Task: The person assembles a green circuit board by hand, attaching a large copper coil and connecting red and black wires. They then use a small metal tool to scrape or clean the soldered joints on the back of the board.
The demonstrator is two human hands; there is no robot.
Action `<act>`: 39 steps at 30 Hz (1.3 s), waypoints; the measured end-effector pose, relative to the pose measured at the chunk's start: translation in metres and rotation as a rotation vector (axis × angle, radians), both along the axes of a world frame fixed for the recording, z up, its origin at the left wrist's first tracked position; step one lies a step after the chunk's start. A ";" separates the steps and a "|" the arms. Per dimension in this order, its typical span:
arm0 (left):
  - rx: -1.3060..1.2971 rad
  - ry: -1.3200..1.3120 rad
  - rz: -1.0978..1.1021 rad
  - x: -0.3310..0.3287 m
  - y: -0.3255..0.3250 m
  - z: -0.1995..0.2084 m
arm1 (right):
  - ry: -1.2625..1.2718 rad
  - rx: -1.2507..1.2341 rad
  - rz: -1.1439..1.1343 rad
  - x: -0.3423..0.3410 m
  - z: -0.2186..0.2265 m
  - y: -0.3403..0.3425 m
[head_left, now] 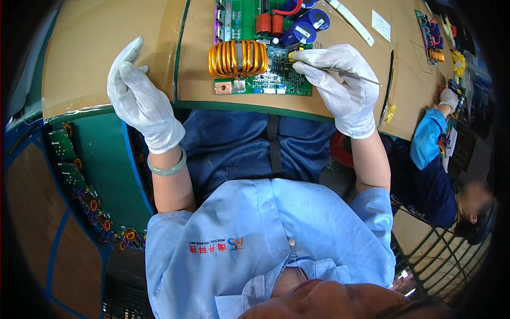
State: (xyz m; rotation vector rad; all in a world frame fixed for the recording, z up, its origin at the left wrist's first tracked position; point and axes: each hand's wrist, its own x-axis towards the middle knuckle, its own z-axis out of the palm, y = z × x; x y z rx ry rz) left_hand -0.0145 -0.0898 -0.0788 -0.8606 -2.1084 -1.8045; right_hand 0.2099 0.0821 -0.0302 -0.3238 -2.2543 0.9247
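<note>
A green circuit board (231,86) lies on the cardboard-covered bench in front of me. It carries a copper-wound toroid coil (237,59), two red cylindrical parts (270,24) and several dark blue capacitors (303,33). My right hand (345,87), in a white glove, pinches slim metal tweezers (348,73) over the board's right side. Beside the fingertips sits a small yellow piece (291,55); whether the tweezers grip it I cannot tell. My left hand (139,98), also gloved, is raised left of the board, fingers stretched out, holding nothing.
A white strip (353,22) and a paper label (381,25) lie beyond my right hand. Another populated board (429,36) rests farther right, near a co-worker's gloved hand (449,99). More boards with coils (93,204) stand on a green surface (109,159) at lower left.
</note>
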 end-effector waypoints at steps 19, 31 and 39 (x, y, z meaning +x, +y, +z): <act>0.020 -0.013 -0.021 0.000 -0.002 -0.003 | -0.033 0.116 0.023 0.001 -0.003 -0.002; 0.006 0.007 -0.019 0.001 -0.003 0.001 | -0.090 0.530 0.141 0.008 0.001 0.000; 0.007 0.024 -0.023 0.001 -0.002 -0.001 | -0.257 0.665 0.159 0.014 0.000 -0.010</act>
